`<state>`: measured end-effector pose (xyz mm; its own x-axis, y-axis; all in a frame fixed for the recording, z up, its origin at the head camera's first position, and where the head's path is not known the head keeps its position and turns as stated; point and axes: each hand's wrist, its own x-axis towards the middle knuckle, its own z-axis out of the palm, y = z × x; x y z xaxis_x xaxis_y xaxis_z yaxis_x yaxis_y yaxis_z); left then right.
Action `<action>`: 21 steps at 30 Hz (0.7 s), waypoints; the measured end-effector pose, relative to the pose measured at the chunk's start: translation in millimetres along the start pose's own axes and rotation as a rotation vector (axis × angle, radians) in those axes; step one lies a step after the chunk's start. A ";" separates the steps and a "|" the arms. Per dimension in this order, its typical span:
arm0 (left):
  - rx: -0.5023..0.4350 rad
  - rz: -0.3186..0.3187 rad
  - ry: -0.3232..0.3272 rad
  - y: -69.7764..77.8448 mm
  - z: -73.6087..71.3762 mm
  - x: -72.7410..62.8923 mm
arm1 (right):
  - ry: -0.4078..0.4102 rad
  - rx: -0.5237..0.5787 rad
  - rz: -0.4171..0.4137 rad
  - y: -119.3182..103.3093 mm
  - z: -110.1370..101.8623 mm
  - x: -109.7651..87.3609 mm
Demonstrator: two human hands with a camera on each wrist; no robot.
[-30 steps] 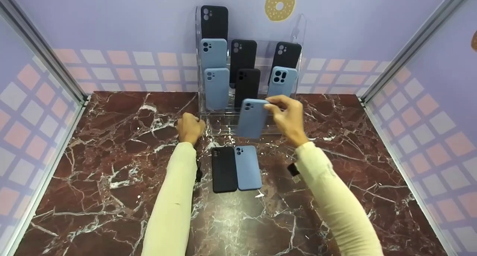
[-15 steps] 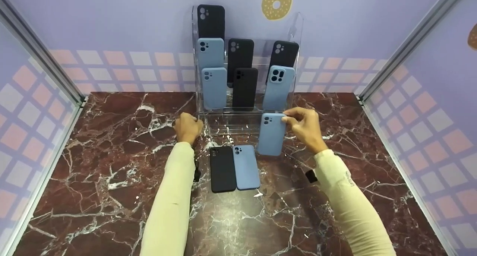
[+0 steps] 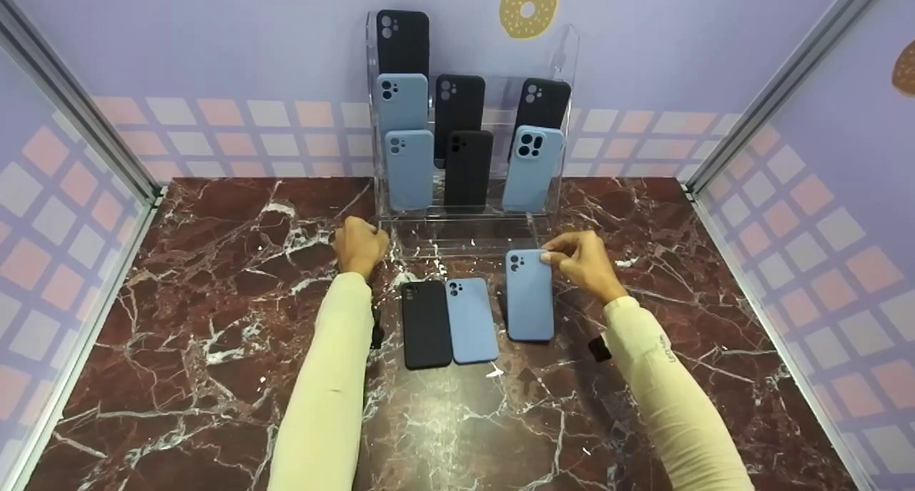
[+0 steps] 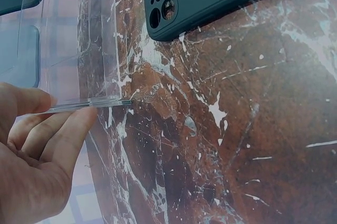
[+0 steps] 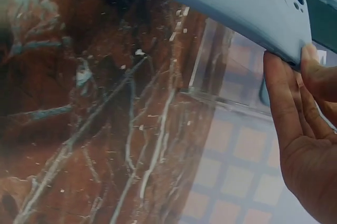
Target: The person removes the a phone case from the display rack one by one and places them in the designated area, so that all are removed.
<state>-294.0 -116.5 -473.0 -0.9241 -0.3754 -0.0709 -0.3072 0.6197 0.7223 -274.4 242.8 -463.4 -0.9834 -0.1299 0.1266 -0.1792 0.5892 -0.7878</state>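
Pinching blue case [image 3: 530, 299] — R hand [image 3: 585, 264]

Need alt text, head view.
A right hand pinches a blue phone case by its upper corner, beside a black case and another blue case lying on a marbled table. The left hand holds a clear stand displaying seven cases.

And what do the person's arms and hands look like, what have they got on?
A long, pale yellow fabric left sleeve and a matching right sleeve lead to a gloveless left hand and right hand. Small dark marking on the right sleeve is too tiny to read. A small black object pokes out beside the left sleeve, another beside the right.
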 end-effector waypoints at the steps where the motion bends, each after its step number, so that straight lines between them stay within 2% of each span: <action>1: 0.000 0.000 -0.001 0.1 0.1 0.0 | -0.005 -0.003 0.012 1.6 1.0 -0.3; 10: -0.023 -0.003 0.012 0.1 0.3 -0.3 | -0.046 -0.010 0.066 14.7 13.5 -1.0; 17: -0.013 -0.007 0.013 0.3 0.1 -0.1 | -0.046 0.003 0.129 22.4 28.1 -2.5; 21: -0.007 -0.007 0.012 0.2 0.5 -0.5 | -0.034 -0.028 0.133 27.0 36.5 -2.5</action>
<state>-293.8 -115.9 -473.2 -0.9191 -0.3882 -0.0672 -0.3116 0.6119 0.7269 -275.8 229.9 -506.9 -0.9971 -0.0756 0.0018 -0.0488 0.6250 -0.7791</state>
